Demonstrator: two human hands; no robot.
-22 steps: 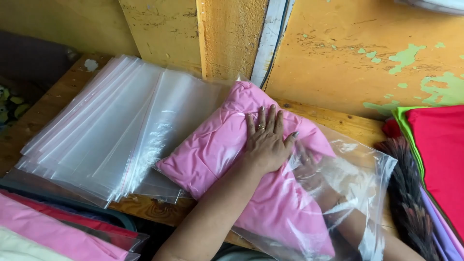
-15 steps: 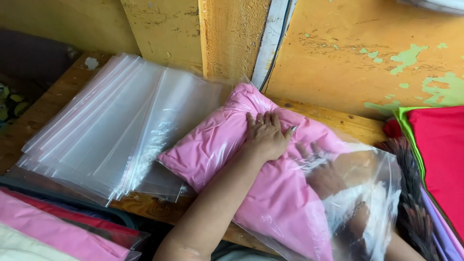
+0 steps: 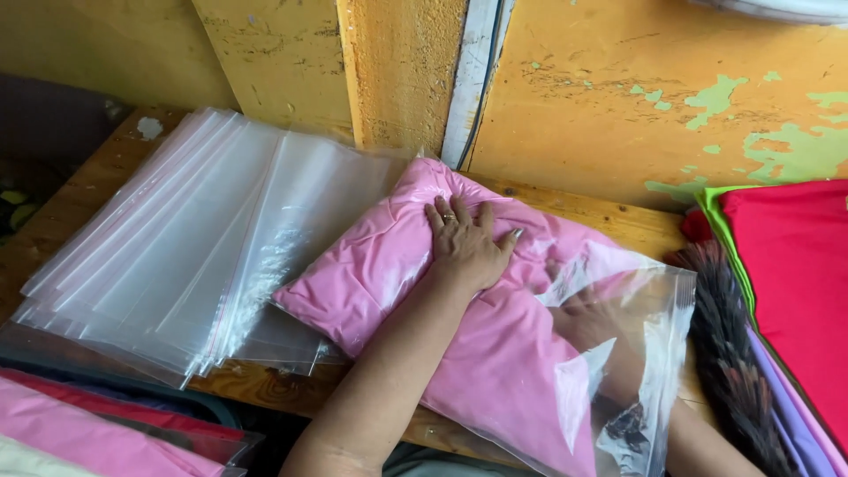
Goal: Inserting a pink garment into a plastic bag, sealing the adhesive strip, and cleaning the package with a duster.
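A folded pink garment (image 3: 495, 353) lies partly inside a clear plastic bag (image 3: 636, 353) on the wooden surface (image 3: 609, 208), at the foot of a yellow wall (image 3: 618, 97) with flaking paint. The left hand (image 3: 466, 247) presses flat, fingers spread, on the garment's upper end through the plastic, a ring on one finger. The right hand (image 3: 587, 318) is inside the bag, resting on the fabric; whether it grips the fabric cannot be told. Just left of the garment, a fanned stack of empty clear bags (image 3: 185, 256) touches it. To the right lie a dark feather duster (image 3: 733, 353) and folded red cloth (image 3: 795, 283).
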